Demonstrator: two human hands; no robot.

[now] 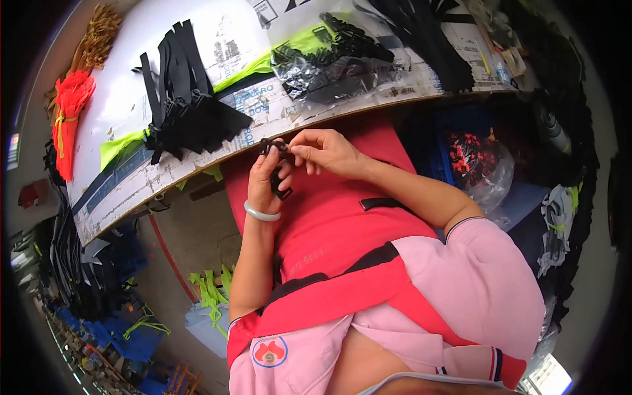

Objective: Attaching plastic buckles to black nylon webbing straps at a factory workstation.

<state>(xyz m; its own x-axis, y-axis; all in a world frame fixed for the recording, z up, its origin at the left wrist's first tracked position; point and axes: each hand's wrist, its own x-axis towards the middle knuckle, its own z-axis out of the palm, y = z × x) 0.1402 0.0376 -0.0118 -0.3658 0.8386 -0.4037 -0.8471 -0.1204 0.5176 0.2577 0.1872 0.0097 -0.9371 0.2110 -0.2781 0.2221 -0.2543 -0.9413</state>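
Observation:
Both my hands meet in front of the red apron [322, 227], just off the table's near edge. My left hand [262, 181], with a pale bangle at its wrist, is closed around small black plastic buckles [268, 145]. Another black piece [284, 193] hangs below its fingers. My right hand [332, 155] comes in from the right, thumb and forefinger pinched at the edge of the upper buckle. What lies between those fingertips is too small to make out. Beyond the hands, a clear plastic bag [309, 89] with many black buckles lies on the table.
On the white, worn table [125, 209] lie a bundle of black straps [197, 125], more black straps [438, 52] and a neon-yellow strip [253, 69]. A red bundle [68, 125] hangs at the far left. Under the table at right stands a blue crate [431, 148] beside a bag of red-and-black pieces [471, 161].

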